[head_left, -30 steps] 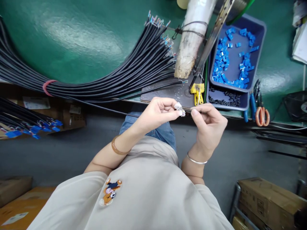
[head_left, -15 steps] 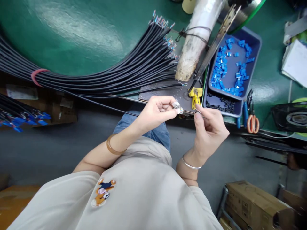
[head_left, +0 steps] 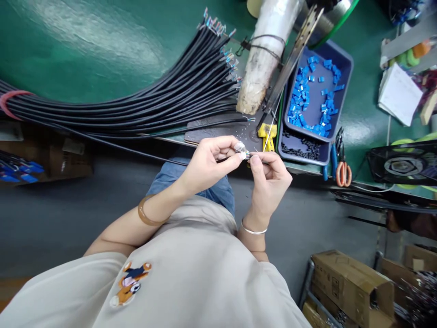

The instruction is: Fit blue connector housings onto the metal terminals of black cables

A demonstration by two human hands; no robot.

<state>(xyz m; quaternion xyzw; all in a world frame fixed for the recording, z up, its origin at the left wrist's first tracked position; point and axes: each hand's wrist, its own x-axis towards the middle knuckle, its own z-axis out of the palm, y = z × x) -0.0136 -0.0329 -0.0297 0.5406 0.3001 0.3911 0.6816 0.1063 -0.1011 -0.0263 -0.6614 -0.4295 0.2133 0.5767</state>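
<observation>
My left hand is closed in a pinch around the tip of a thin black cable that trails off to the left below the bench edge. The cable tip has a small silvery end between my fingers. My right hand is closed too, its thumb and fingers pinching at that same cable end, touching my left fingertips. Both hands hover just in front of the green bench, over my lap. What exactly my right fingers grip is too small to name.
A thick bundle of black cables fans across the bench. A blue tray holds several small blue parts. A yellow tool, a wrapped post, scissors and cardboard boxes are nearby.
My right hand has moved left and closed onto the cable end held by my left hand. The view has shifted to the right.
</observation>
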